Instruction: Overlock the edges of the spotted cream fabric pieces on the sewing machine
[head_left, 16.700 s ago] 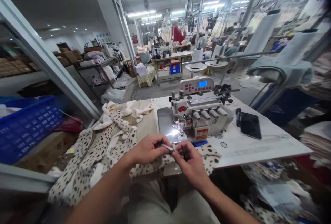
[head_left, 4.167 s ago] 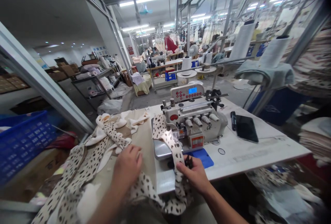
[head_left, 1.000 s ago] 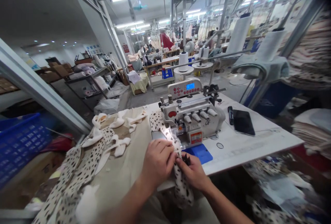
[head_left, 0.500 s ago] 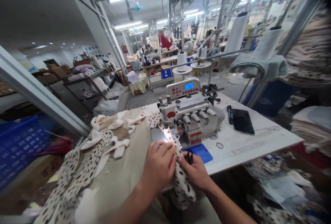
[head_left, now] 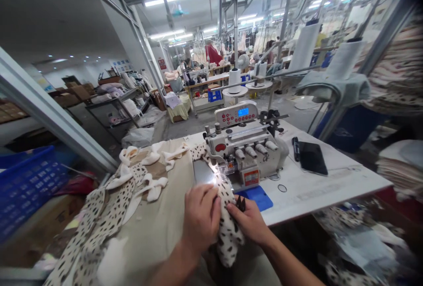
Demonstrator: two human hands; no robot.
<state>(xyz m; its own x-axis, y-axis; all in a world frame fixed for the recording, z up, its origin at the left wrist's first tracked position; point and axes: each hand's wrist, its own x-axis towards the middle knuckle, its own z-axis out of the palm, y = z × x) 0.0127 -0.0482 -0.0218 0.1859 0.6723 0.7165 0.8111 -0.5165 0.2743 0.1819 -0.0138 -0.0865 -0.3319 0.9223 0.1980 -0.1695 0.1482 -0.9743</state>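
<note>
A strip of cream fabric with dark spots runs from the presser foot of a white overlock sewing machine down toward me. My left hand is closed on the fabric's left edge, its fingers curled and their tips partly hidden. On the other edge, my right hand pinches the fabric with the thumb on top. Dark pointed blades, apparently thread snips, stick out of the right hand too. Behind the needle area, more of the spotted fabric lies on the table.
Spotted pieces and cream strips lie on the cloth-covered left side. A black phone and a blue plate are on the white tabletop. Thread cones stand behind the machine. A blue basket is far left.
My left hand has shifted slightly left and down, off the top of the fabric to its edge. The fabric between the hands shows wider, and its lower end has swung left.
</note>
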